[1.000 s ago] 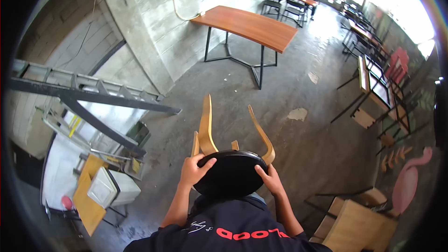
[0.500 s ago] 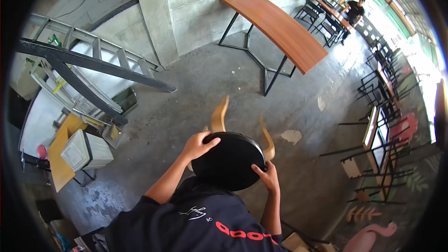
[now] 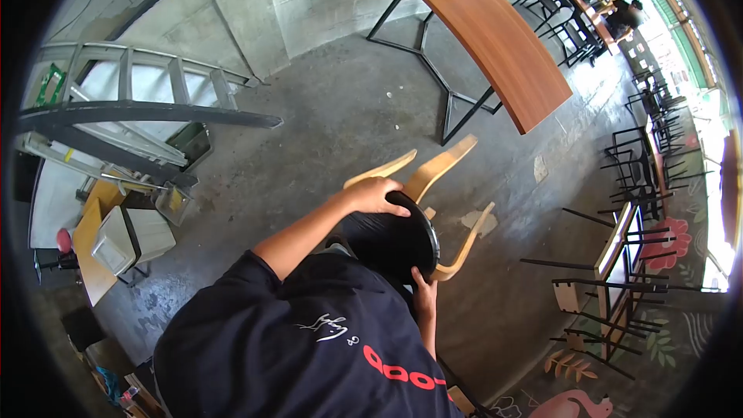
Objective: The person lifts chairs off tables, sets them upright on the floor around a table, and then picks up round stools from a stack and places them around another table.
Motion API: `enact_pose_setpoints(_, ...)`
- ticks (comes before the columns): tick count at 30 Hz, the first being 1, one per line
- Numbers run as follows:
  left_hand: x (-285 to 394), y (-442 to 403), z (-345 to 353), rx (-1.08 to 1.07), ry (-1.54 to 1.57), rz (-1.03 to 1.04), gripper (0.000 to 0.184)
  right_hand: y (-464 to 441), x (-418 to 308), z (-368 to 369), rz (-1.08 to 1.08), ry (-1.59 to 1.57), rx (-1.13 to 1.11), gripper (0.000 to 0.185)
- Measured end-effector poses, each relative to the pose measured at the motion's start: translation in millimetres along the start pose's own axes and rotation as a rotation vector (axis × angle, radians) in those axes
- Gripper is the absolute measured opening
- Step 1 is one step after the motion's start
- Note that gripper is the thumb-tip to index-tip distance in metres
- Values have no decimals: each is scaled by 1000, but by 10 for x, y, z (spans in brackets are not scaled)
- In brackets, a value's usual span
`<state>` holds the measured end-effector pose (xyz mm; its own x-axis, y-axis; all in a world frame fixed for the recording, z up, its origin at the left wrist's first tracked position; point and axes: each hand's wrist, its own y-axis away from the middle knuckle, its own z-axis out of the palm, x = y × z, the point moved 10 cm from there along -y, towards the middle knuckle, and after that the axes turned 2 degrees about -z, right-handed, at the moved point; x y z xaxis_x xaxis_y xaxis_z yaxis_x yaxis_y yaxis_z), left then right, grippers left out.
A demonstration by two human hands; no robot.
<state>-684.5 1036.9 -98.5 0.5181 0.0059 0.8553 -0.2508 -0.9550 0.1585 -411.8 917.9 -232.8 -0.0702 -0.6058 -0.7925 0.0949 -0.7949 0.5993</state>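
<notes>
On the dark shirt (image 3: 271, 340), upside-down red letters (image 3: 373, 358) show "OO"; the white script (image 3: 329, 330) is unreadable. Left hand (image 3: 373, 195) and right hand (image 3: 424, 292), apart, grip the black stool (image 3: 387, 241) by its rim before the torso. Concrete floor (image 3: 309, 139) stretches from its wooden legs (image 3: 439, 169) to the brown table's (image 3: 487, 39) long edge.

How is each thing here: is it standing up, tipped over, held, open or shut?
Stool: tilted, held in both hands, legs pointing away from the wearer
Left hand: closed on the seat's edge
Right hand: closed on the seat's edge, lower down
Brown table: standing upright on black legs
Ladder: folded or not, I can't tell
White box: open or shut, I can't tell
</notes>
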Motion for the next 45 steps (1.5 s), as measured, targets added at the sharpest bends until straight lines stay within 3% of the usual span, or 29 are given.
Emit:
enact_pose_setpoints(2,-213,-276,-118,-49,-73,-66,61,-355,-211,147,-22,21,-77,62)
enact_pose_setpoints(4,-394,-488,-427,256,-185,-80,63,-861,-419,380,-84,-29,-148,60)
enact_pose_setpoints(8,-746,-941,-999,609,-353,-76,68,-1832,-1270,1039,-139,39,-281,54)
enact_pose_setpoints(12,-1658,-1099,-1303,507,-226,-444,83,-2622,-1775,1538,-48,-14,-439,55)
enact_pose_setpoints(13,-1923,-1076,-1324,508,-43,-497,82,-2742,-1876,1693,34,-19,-482,59)
enact_pose_setpoints(14,-2231,-1041,-1272,595,24,-448,80,-2867,-1944,1796,94,-52,-473,57)
enact_pose_setpoints(15,-2609,-987,-1206,732,288,-443,78,-3028,-2043,1956,147,-63,-472,54)
enact_pose_setpoints(17,-2670,-887,-1311,990,793,-388,72,-3406,-2148,2122,229,-14,-467,45)
enact_pose_setpoints(20,-3429,-961,-921,1224,1269,-627,70,-3957,-2380,2574,254,22,-437,45)
enact_pose_setpoints(23,-3388,-1535,-745,888,2188,-345,79,-4451,-2565,3088,255,28,-389,44)
enact_pose_setpoints(26,-3016,-1984,-1608,883,1793,-344,87,-4934,-2964,3714,120,19,-475,43)
enact_pose_setpoints(27,-3115,-2139,-1722,890,1851,-342,101,-5130,-3015,3887,146,-6,-476,42)
enact_pose_setpoints(31,-3911,-2592,-2435,931,1595,-416,109,-6023,-3017,4561,258,-115,-544,39)
enact_pose_setpoints(34,-4509,-3037,-3029,1012,1308,-330,104,-6903,-2802,4861,425,-372,-341,43)
enact_pose_setpoints(36,-4991,-3310,-3179,1069,1238,-389,99,-7421,-2532,5053,477,-443,-236,57)
enact_pose_setpoints(38,-5406,-3530,-3410,1057,1121,-442,98,-7824,-2377,5353,454,-585,-283,61)
enact_pose_setpoints(40,-5763,-3751,-3535,1003,1086,-484,98,-8342,-2008,5293,496,-536,-147,62)
enact_pose_setpoints(45,-6534,-4233,-3931,1026,1012,-545,94,-9319,-1793,5771,425,-529,-163,63)
